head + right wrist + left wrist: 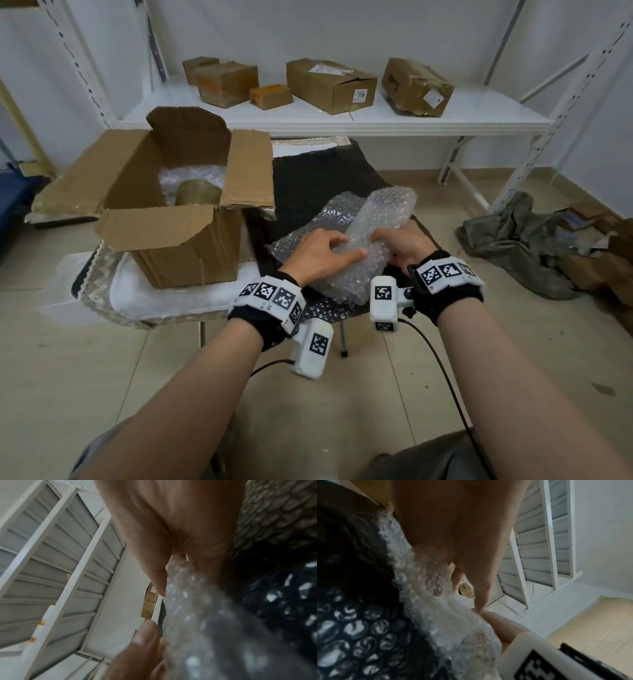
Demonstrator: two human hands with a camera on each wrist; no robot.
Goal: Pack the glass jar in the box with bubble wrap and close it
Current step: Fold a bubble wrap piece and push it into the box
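An open cardboard box (178, 240) stands on the left of the small table, its flaps spread. Inside it the glass jar (197, 194) sits upright on a bubble wrap lining (191, 174). To the right, a loosely rolled sheet of bubble wrap (373, 233) lies on a black cloth (318, 178). My left hand (337, 245) grips the roll's left side, thumb stretched along it. My right hand (387, 238) holds the roll's right side. Both wrist views show fingers pinching the bubble wrap (436, 601) (197, 608).
A white metal shelf (342, 120) behind the table carries several closed cardboard boxes (330, 85). A pile of olive cloth (513, 240) and cardboard scraps lie on the tiled floor at right. A white lace cloth (164, 305) covers the table's near left part.
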